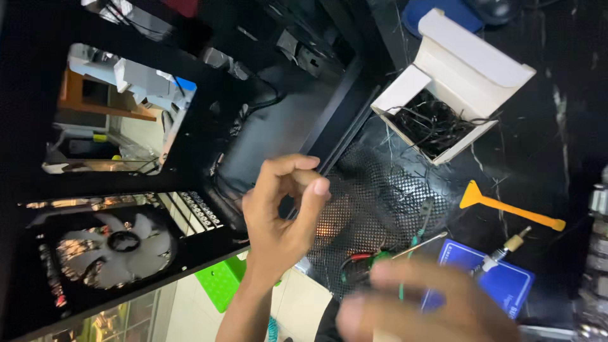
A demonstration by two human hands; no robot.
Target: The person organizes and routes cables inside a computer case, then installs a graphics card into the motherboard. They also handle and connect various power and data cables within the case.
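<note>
Left hand (pixel 282 212) is pinched narrow, thumb to fingertips, maybe on something tiny, can't tell what. It hovers right over the open black computer case (pixel 190 158). Right hand (pixel 430 301) is a blur, grip unreadable, above a screwdriver (pixel 421 244). Case looks half-built: fan (pixel 114 250) in, cable ties in the white box (pixel 456 88) unused.

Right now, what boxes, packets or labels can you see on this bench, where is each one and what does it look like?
White cardboard box: upper right on the dark bench, lid open, holding thin black ties.
Blue packet: lower right, flat rectangle, white border and print, partly hidden by the blurred right hand.
No screens in view.
</note>
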